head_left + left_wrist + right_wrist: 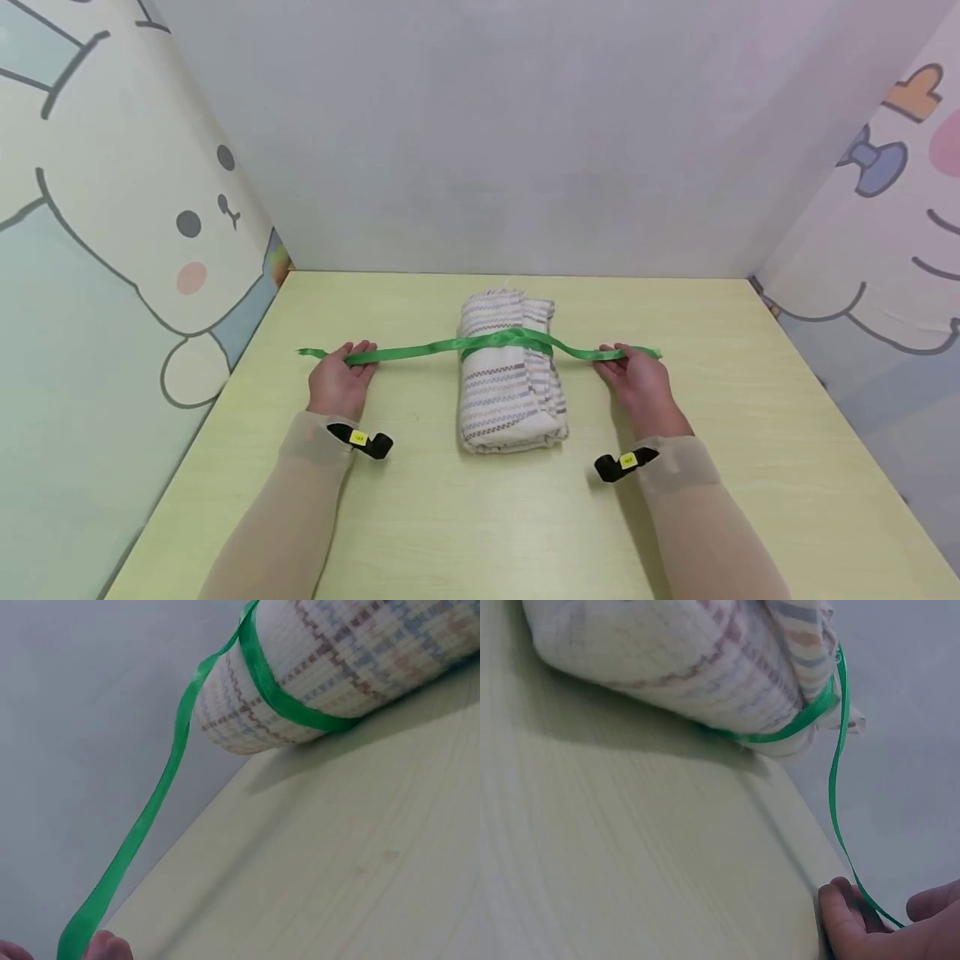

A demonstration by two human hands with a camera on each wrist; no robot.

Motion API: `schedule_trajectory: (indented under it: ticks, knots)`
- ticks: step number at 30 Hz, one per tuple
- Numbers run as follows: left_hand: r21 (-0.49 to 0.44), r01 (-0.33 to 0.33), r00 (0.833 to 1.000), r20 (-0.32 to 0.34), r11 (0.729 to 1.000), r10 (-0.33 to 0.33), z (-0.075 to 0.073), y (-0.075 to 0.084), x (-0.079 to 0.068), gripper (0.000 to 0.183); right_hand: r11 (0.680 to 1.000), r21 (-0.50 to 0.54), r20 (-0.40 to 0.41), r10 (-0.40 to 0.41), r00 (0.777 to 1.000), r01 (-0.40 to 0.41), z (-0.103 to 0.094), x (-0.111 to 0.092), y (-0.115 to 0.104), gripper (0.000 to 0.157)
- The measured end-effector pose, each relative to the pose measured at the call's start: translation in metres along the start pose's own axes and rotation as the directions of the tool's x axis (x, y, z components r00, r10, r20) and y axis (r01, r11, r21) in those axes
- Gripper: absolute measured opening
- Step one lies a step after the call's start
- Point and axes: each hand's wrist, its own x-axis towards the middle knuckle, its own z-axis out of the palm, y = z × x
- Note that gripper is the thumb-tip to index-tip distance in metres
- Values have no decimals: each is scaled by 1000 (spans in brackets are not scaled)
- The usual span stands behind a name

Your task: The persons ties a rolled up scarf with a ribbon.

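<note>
A folded, striped white cloth bundle lies on the table with a green ribbon wrapped round its middle. Over the top of the bundle the ribbon's strands overlap; whether they are knotted is hard to tell. Its two ends stretch out sideways. To the left, my left hand holds one end between thumb and fingers, a short tail sticking out past it. My right hand holds the other end on the right, where the ribbon hangs in a loose curve from the bundle. Neither hand touches the cloth.
The pale wooden table ends at a plain grey wall behind. Side panels with cartoon animals, a left panel and a right panel, flank it. A small black wrist camera sits on each sleeve cuff.
</note>
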Motion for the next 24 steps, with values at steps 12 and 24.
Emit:
schedule_trajectory:
  ticks: [12,24]
  knots:
    - [481,-253,958,3,839,287,0,19,-13,58,956,-258,-202,-195,960,140,-1,-3,-19,58]
    - [688,-554,831,424,470,359,51,-23,-34,35,578,-667,217,-453,864,471,44,-10,11,34]
